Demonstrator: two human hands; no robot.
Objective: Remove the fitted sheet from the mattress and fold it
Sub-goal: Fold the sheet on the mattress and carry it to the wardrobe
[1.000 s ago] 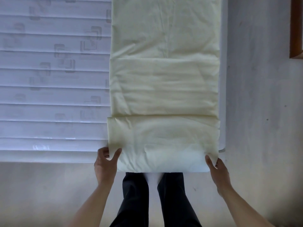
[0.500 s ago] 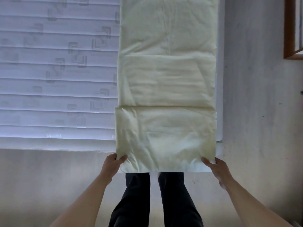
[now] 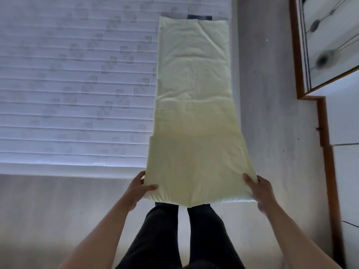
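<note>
**Sheet Fold: Near-End Grip, Both Hands**

1. Fitted sheet (image 3: 194, 117): pale yellow-green, already folded into one long narrow strip. It runs from 12 o'clock, where its far end lies on the mattress (image 3: 77, 84), down to 6 o'clock, where its near end is lifted off the mattress edge and held in front of my legs (image 3: 174, 235). The strip occupies the mattress's right-hand margin, at 3 o'clock from the quilted, logo-printed surface. A crosswise crease line shows about two thirds of the way down the strip, and the near section below it is slightly wider than the rest.

2. My left hand (image 3: 136, 189): holds the near left corner, at 7 o'clock of the strip. The thumb lies on top of the cloth, pointing toward 3 o'clock; the fingers are under the fabric and pinch it against the thumb.

3. My right hand (image 3: 260, 191): holds the near right corner, at 5 o'clock of the strip. The thumb presses on top of the cloth, pointing toward 11 o'clock; the fingers curl beneath the edge, pinching the sheet.

4. Near edge: it sags slightly between the two hands, with small gathers along its hem.

5. Surroundings: pale floor (image 3: 272, 113) at 3 o'clock of the strip; a wood-framed panel (image 3: 330, 45) at 2 o'clock.
</note>
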